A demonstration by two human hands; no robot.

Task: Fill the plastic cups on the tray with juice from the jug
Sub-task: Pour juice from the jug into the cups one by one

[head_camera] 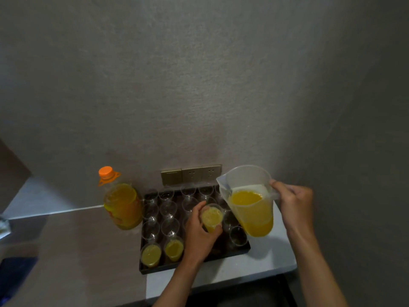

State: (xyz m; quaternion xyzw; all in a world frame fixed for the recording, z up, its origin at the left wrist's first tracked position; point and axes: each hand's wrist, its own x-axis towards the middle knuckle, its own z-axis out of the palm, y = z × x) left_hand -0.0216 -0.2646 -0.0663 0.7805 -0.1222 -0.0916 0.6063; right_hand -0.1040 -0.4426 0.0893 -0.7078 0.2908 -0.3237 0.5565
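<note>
1. Right now the left hand [200,235] is wrapped around a plastic cup [211,218] of juice, holding it above the middle of the dark tray [194,265]; the cup looks close to full.
2. The right hand [294,204] grips the handle of the clear jug [250,202], which is tilted with its spout toward the held cup and hangs over the tray's right edge. No stream shows between spout and cup.
3. Two filled cups [162,253] stand at the tray's near left corner; the rest of the cups I can make out, toward the wall and on the right, look empty.
4. I'd judge the jug heavy, being about half full, so the handle is the sensible hold, and the juice will shift as it tips.
5. The cup seems thin and soft-walled: a squeeze could buckle it and push juice over the rim. Holding it low around the body, lightly, looks wise.
6. A large juice bottle [122,204] with an orange cap stands just left of the tray on the counter [272,262], below the wall sockets [191,173].
</note>
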